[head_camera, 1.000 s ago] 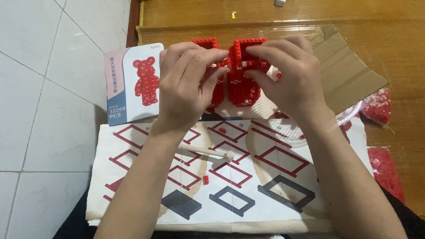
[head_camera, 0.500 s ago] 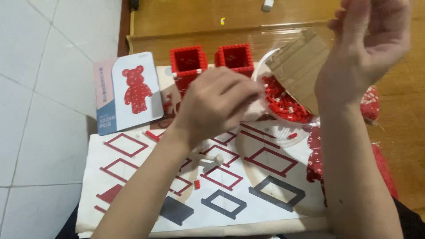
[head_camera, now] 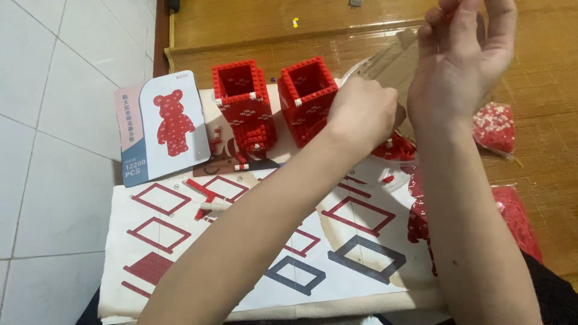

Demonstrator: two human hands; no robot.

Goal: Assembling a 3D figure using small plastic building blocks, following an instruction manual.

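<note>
Hands were at different heights. Our left hand (head_camera: 361,114) was down over the pile of loose red bricks (head_camera: 394,149), its grip curled shut, knuckles toward the camera; whether it held a brick we could not tell. It sat just beside the right-hand one of two hollow red brick blocks (head_camera: 306,96), the other block (head_camera: 242,99) standing close to its left. Our right hand (head_camera: 460,60) was raised, fingers partly spread and loose; what its fingertips pinched, if anything, we could not tell. Behind it lay a piece of brown cardboard (head_camera: 391,63). Both forearms crossed the large instruction sheet (head_camera: 174,241) printed with red and grey frame outlines. A card showing a red bear (head_camera: 161,126) lay at the sheet's upper left. Bags of red bricks (head_camera: 495,126) lay at right on the wooden floor (head_camera: 253,24).
</note>
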